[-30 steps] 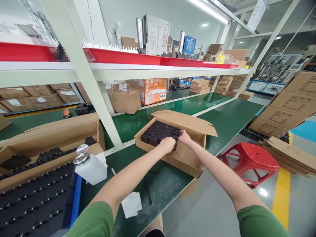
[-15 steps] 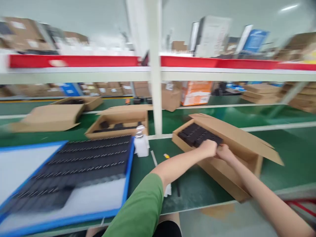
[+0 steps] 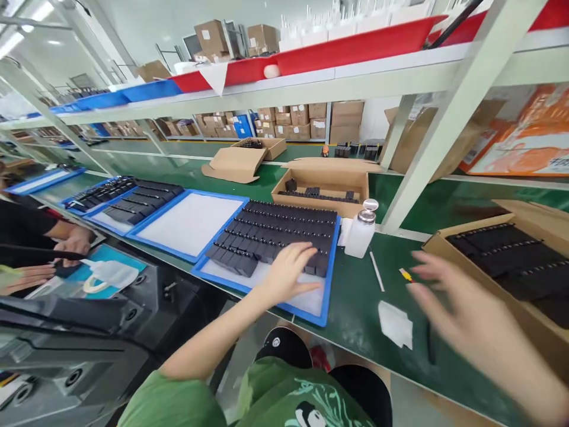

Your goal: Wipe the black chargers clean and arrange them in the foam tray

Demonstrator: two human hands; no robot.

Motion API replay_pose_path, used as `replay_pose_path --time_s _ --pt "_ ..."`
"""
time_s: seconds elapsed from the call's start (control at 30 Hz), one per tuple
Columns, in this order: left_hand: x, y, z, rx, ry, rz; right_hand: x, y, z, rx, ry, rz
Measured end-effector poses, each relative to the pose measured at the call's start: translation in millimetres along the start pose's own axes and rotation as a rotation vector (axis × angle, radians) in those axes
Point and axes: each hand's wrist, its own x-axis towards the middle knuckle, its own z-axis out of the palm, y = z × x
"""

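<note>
The smooth green counter (image 3: 351, 302) bears a flat, blue-rimmed tray (image 3: 313, 300) lined with rows of boxy matte-black blocks (image 3: 284, 230) with shiny tips. The left hand (image 3: 285, 274) spreads open over them; the blurred right hand (image 3: 457, 303) hangs open, empty.

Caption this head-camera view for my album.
Left hand over black blocks in a blue-rimmed tray; right hand open.
</note>
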Motion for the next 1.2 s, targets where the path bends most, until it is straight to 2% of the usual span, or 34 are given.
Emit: replay_pose_path --time_s 0.03,0.07,0.13,0.2,0.3,0.7,0.83,0.97,1.1,1.2 --pt "-4.4 -18.7 0.4 0.045 -0.003 -0.043 6.3 -30.5 27.3 0.041 -0.093 -0.111" --pt "-6.4 -33.9 2.4 0.081 -0.019 -0.065 15.0 -57.7 55.7 0.069 -0.141 -0.163" --pt "-5.9 -53.9 10.2 0.127 -0.073 -0.060 36.3 -95.9 109.2 0.080 -0.154 -0.156" --pt "-3.0 -62.6 19.6 0.150 -0.125 -0.029 55.5 -111.2 149.9 0.065 -0.148 -0.117" --pt "0.6 -65.4 29.9 0.181 -0.152 -0.014 68.9 -110.7 179.4 0.021 -0.141 -0.081" --pt "7.3 -71.9 34.9 0.224 -0.094 0.077 75.6 -106.9 180.2 -0.130 -0.171 -0.104" --pt "5.6 -75.1 39.0 0.221 -0.049 0.148 69.0 -109.9 177.0 -0.156 -0.180 -0.155" --pt "1.8 -80.3 42.9 0.253 -0.024 0.240 56.5 -111.2 183.1 -0.130 -0.172 -0.201" --pt "3.0 -73.7 27.2 0.328 -0.022 0.295 46.9 -116.6 177.6 -0.031 -0.119 -0.214" --pt "8.7 -46.3 0.2 0.365 -0.016 0.319 33.8 -120.6 148.3 0.067 -0.059 -0.185"
